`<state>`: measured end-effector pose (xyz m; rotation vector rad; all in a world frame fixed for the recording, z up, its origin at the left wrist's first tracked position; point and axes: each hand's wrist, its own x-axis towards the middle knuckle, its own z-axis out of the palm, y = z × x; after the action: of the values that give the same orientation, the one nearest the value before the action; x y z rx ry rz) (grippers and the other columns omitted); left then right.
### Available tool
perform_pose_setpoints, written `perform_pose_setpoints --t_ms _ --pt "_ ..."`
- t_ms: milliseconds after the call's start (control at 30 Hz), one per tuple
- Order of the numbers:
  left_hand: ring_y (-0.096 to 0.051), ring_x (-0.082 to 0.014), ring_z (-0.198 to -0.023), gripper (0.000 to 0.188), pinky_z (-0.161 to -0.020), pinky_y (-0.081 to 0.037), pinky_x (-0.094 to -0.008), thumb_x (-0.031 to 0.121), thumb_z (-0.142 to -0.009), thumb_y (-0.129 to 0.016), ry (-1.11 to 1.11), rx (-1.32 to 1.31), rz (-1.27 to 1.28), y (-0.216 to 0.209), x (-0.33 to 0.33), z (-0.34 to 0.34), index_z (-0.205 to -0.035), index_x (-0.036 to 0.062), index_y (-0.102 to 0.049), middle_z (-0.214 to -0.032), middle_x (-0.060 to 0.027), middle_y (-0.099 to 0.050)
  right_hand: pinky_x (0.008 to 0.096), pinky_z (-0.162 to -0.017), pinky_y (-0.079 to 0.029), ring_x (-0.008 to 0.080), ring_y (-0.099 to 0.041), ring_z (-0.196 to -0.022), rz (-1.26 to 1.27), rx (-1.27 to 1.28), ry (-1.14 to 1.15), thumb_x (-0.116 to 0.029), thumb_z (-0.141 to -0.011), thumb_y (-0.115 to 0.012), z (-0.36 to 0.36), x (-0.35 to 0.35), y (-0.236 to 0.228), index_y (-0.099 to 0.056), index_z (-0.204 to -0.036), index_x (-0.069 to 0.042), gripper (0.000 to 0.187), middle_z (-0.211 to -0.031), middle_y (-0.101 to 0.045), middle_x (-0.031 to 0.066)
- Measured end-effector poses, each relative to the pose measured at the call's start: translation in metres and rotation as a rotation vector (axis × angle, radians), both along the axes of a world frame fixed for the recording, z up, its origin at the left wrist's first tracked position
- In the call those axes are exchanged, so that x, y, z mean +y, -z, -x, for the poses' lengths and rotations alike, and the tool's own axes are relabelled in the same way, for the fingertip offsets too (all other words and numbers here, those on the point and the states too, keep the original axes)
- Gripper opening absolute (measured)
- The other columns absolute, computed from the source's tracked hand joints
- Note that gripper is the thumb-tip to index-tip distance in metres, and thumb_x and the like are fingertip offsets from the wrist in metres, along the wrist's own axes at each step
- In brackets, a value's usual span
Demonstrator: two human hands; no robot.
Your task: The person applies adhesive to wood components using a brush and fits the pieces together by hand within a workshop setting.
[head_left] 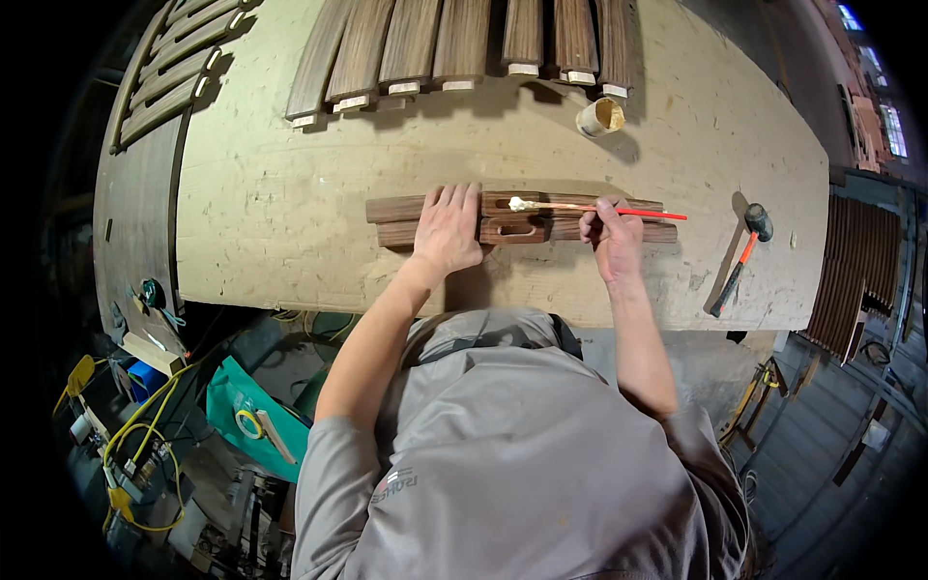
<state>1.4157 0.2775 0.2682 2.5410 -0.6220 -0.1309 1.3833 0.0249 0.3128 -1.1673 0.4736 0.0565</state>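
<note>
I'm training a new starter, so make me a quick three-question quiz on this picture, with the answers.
1. Multiple choice: what lies under the left hand? A, a cup; B, wooden pieces; C, a green bag.
2. True or false: the mallet lies to the right of the wooden pieces.
3. Open: which hand holds the red-handled stick, and what colour is the blob on its tip?

Key: 1. B. 2. True. 3. The right hand; creamy white.

Matt, grained wood rails [398, 233] under the left fingers [450, 198]; smooth stick [657, 215] in the right fingers [588, 224]; matt, scuffed worktop [290, 193].
</note>
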Motion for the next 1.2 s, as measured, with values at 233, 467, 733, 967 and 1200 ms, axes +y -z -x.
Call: perform_pose_setpoints --t_ms 233,467,733,967,1200 --pt "-0.048 -0.0295 -0.111 0.08 -0.102 -0.031 -0.0419 0.031 -0.061 -0.076 0.014 -0.018 -0.06 -0.001 0.002 0.0 -0.125 -0.0009 -0.042 -0.114 -0.0146 -0.053 0.0256 -0.054 -0.048 0.0108 -0.059 -0.061 0.323 -0.057 -0.139 -0.016 -0.091 -0.059 -0.007 0.012 0.004 -0.056 -0.087 -0.005 0.012 -0.071 -0.061 0.0043" --pt "-0.049 -0.0278 -0.111 0.086 -0.102 -0.032 -0.0404 0.035 -0.056 -0.081 0.031 -0.024 -0.092 0.001 0.005 0.001 -0.124 0.0008 -0.041 -0.114 -0.0133 -0.053 0.0322 -0.057 -0.046 0.024 -0.059 -0.06 1.166 -0.376 -0.59 -0.011 -0.085 -0.062 -0.019 0.046 -0.05 -0.059 -0.084 -0.004 0.008 -0.069 -0.061 0.0114" --pt "-0.049 -0.0301 -0.112 0.086 -0.102 -0.032 -0.0424 0.038 -0.058 -0.078 0.038 -0.002 -0.071 0.001 0.005 0.0 -0.124 -0.0003 -0.04 -0.114 -0.0154 -0.053 0.0323 -0.06 -0.045 0.0238 -0.057 -0.063 1.214 -0.53 -0.848 -0.01 -0.084 -0.061 -0.041 0.049 -0.061 -0.06 -0.086 -0.002 0.009 -0.074 -0.061 0.0125" --pt "-0.048 -0.0278 -0.112 0.084 -0.102 -0.032 -0.0412 0.035 -0.056 -0.081 0.046 0.03 -0.111 -0.005 0.005 0.0 -0.122 0.0011 -0.042 -0.114 -0.0138 -0.052 0.0376 -0.059 -0.047 0.0318 -0.059 -0.066 0.746 -0.078 -0.73 -0.01 -0.083 -0.058 -0.047 0.051 -0.05 -0.055 -0.082 -0.003 0.008 -0.072 -0.06 0.0141" --pt "-0.048 -0.0302 -0.11 0.086 -0.101 -0.033 -0.0421 0.032 -0.053 -0.081 0.041 0.022 -0.109 -0.001 0.001 -0.001 -0.123 0.0008 -0.042 -0.113 -0.014 -0.052 0.0392 -0.055 -0.047 0.032 -0.06 -0.064 1.307 -0.513 -0.679 -0.01 -0.081 -0.057 -0.044 0.047 -0.062 -0.054 -0.08 -0.007 0.005 -0.066 -0.057 0.0125"
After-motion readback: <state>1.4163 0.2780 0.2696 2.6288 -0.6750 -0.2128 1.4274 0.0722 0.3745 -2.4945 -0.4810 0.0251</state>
